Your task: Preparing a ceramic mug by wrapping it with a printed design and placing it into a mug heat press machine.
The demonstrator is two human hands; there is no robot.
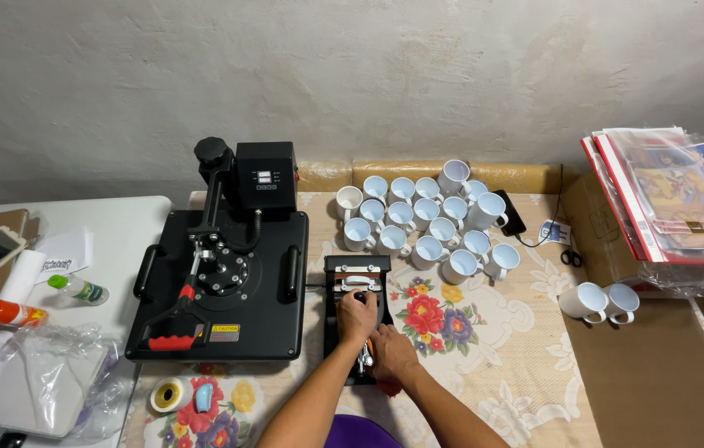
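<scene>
A small black mug press [357, 278] sits on the flowered tablecloth in front of me. My left hand [357, 316] rests on top of it, fingers curled around a black knob at its middle. Just below, my right hand [392, 352] is closed on the press's lever, whose red grip [388, 387] shows beneath my palm. I cannot tell whether a mug is inside the press. Behind it stands a cluster of several white mugs [426, 224].
A large black flat heat press [219, 274] with a red-handled lever stands to the left. Two white mugs [599, 301] sit at the right beside cardboard and a stack of printed sheets [675, 195]. Tape rolls [171, 394], bottles, a phone and plastic bags lie at the left.
</scene>
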